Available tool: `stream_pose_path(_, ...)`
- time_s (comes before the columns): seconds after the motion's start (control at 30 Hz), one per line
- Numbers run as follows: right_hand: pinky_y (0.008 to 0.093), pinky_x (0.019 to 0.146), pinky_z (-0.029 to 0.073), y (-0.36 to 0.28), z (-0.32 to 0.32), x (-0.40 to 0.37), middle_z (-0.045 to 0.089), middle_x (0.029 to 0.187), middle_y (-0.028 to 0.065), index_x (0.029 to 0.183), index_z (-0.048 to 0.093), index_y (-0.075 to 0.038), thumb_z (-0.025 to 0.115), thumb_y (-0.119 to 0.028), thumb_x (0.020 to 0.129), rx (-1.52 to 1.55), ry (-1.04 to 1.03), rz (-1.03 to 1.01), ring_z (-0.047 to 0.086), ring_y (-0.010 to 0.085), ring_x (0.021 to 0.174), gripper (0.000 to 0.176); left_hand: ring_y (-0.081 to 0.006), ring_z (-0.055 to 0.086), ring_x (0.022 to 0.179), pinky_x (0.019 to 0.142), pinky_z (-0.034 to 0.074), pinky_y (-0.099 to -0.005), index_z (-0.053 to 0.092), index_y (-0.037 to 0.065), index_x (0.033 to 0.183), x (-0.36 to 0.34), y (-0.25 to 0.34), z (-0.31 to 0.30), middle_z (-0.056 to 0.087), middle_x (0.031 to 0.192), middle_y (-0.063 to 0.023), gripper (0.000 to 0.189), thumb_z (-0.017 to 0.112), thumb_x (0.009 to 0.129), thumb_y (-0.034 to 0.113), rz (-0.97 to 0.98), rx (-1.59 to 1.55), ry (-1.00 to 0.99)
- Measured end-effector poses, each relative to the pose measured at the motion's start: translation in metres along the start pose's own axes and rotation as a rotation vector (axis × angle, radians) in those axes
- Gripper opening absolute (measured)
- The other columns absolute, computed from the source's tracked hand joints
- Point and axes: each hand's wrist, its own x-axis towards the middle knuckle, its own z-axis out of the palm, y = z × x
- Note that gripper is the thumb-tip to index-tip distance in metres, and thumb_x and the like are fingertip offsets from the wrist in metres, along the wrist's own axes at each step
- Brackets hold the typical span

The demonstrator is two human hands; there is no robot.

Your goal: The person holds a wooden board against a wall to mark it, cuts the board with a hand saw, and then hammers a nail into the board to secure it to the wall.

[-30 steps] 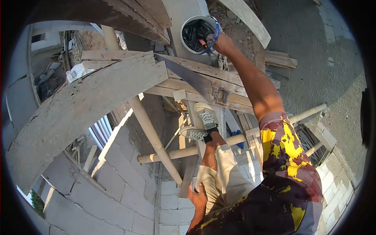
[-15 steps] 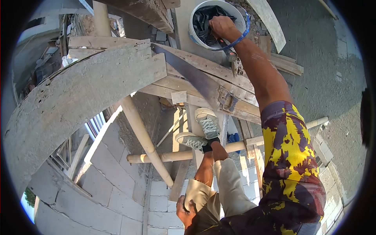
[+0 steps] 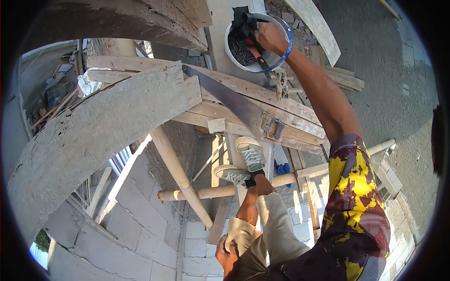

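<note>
My right hand [image 3: 270,37] is closed on a black plastic bag [image 3: 242,21] at the white bucket [image 3: 229,50] with a blue rim band. Part of the bag stands up past the far rim. Dark nails [image 3: 243,54] lie inside, and a tool with a red and black handle [image 3: 258,57] leans out over the near rim. My left hand [image 3: 227,255] rests on my trouser leg at the knee, fingers loosely laid and partly hidden. Between the hands, a handsaw [image 3: 232,99] lies across wooden planks, its handle toward the right.
A curved grey board [image 3: 98,103] spans the left side, with a thick wooden beam [image 3: 117,23] above it. Bamboo poles [image 3: 180,175] cross near my shoes [image 3: 251,152]. Light block walls [image 3: 136,225] stand below. Another curved board [image 3: 318,28] lies right of the bucket.
My right hand has pulled the black plastic up and toward the bucket's far side, uncovering nails and more of the tool's handle. My left hand stays at the knee. The view has shifted slightly.
</note>
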Motion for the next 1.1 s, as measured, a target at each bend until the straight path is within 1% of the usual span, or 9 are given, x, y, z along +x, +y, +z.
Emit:
stream_pose_path(0.13,0.0470,0.065,0.051,-0.005,0.003,-0.012,0.064,0.075,0.0245,0.095,0.064,0.001,0.061,-0.021,0.081,-0.019,0.213,-0.044,0.063,0.0414,0.070,0.026,-0.0115,0.059,0.073,0.070,0.049,-0.0267,0.057,-0.002,0.116,-0.002,0.013,0.003,0.064,0.093,-0.0094,0.033,0.062,0.090,0.018,0.033,-0.057,0.032)
stream_pose_path(0.27,0.0455,0.064,0.050,-0.026,-0.028,-0.009,0.064,0.073,0.0214,0.092,0.063,0.001,0.062,-0.018,0.081,0.132,0.138,-0.016,0.064,0.0373,0.067,0.022,-0.0199,0.065,0.078,0.074,0.051,-0.0313,0.058,-0.005,0.114,0.002,-0.002,0.002,0.067,0.093,-0.0169,0.038,0.064,0.087,0.021,-0.005,-0.074,0.030)
stream_pose_path(0.33,0.0370,0.058,0.050,-0.050,-0.046,-0.012,0.062,0.067,0.0143,0.086,0.059,0.001,0.063,-0.017,0.086,0.494,0.420,0.142,0.062,0.0230,0.060,0.019,-0.0124,0.059,0.075,0.071,0.049,-0.0263,0.057,-0.004,0.114,0.001,0.008,-0.001,0.064,0.090,-0.0105,0.035,0.063,0.091,0.022,-0.007,-0.060,0.010)
stream_pose_path(0.37,0.0298,0.056,0.049,-0.047,-0.043,-0.012,0.061,0.065,0.0080,0.084,0.058,0.000,0.064,-0.019,0.087,0.473,0.352,0.115,0.058,0.0126,0.058,0.020,-0.0124,0.059,0.075,0.071,0.049,-0.0263,0.057,-0.004,0.114,0.001,0.007,-0.003,0.064,0.090,-0.0105,0.035,0.063,0.091,0.022,-0.009,-0.055,0.004)
stream_pose_path(0.53,0.0318,0.045,0.051,-0.034,-0.034,-0.016,0.062,0.063,0.0114,0.068,0.057,-0.001,0.065,-0.024,0.086,0.635,-0.180,0.384,0.063,0.0209,0.053,0.031,-0.0147,0.060,0.081,0.074,0.049,-0.0268,0.053,-0.005,0.119,0.003,0.010,-0.007,0.065,0.092,-0.0131,0.042,0.063,0.090,0.024,0.034,0.002,-0.012)
stream_pose_path(0.6,0.0358,0.056,0.051,-0.035,-0.032,-0.021,0.061,0.067,0.0126,0.082,0.061,-0.001,0.064,-0.023,0.086,0.393,-0.389,0.241,0.059,0.0222,0.057,0.023,-0.0195,0.062,0.085,0.078,0.049,-0.0294,0.055,-0.005,0.117,0.003,0.013,-0.011,0.065,0.096,-0.0165,0.040,0.063,0.090,0.023,0.005,-0.006,-0.040)
stream_pose_path(0.73,0.0430,0.079,0.051,-0.034,0.005,-0.021,0.066,0.077,0.0201,0.093,0.069,-0.006,0.058,-0.013,0.081,0.259,-0.240,-0.236,0.064,0.0396,0.083,0.018,-0.0252,0.064,0.088,0.082,0.050,-0.0320,0.055,-0.005,0.118,0.005,0.011,-0.011,0.066,0.100,-0.0202,0.039,0.061,0.090,0.022,-0.029,0.001,-0.042)
stream_pose_path(0.9,0.0400,0.093,0.048,-0.043,0.041,0.009,0.060,0.118,0.0185,0.122,0.057,-0.011,0.048,-0.018,0.087,-0.077,-0.485,-0.067,0.058,0.0334,0.110,0.036,-0.0237,0.064,0.085,0.080,0.050,-0.0317,0.054,-0.005,0.120,0.016,-0.009,-0.015,0.066,0.096,-0.0185,0.041,0.061,0.090,0.022,0.024,-0.015,-0.021)
stream_pose_path(1.1,0.0370,0.097,0.043,-0.026,0.096,0.032,0.062,0.120,0.0106,0.123,0.058,-0.018,0.048,-0.037,0.090,-0.299,-0.500,0.053,0.057,0.0251,0.114,0.039,-0.0170,0.060,0.078,0.074,0.050,-0.0281,0.055,-0.007,0.117,0.018,0.000,-0.018,0.065,0.091,-0.0126,0.043,0.063,0.088,0.023,-0.059,-0.212,0.051)
